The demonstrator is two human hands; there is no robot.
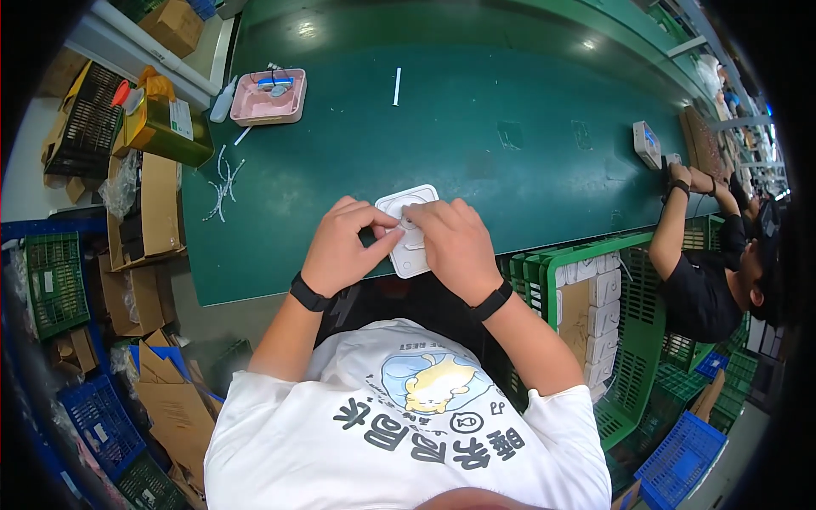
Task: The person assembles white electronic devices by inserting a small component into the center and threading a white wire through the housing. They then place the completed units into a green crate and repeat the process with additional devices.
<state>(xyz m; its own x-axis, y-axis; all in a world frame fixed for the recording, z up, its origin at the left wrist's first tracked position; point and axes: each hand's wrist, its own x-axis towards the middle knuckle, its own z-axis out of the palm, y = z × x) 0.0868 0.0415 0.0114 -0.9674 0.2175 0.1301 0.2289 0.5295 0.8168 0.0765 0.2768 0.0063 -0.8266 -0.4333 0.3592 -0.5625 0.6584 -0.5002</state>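
Note:
At the near edge of the green workbench sits a flat white rectangular plastic housing (410,260) with rounded corners and a round shape in its face. My left hand (347,245) is closed over its left side, thumb and forefinger pinched together near the middle of the face. From the other side, my right hand (459,246) grips the right edge, its bent fingertips meeting the left ones at the round shape. Any small part between the fingertips is hidden.
A pink tray (269,117) of small items, a squeeze bottle (223,102), a white strip (397,87) and thin white wires (223,185) lie on the workbench (340,153). Right, a green crate (637,327) holds several white units; a co-worker (701,280) sits beyond. Cartons (149,212) stand left.

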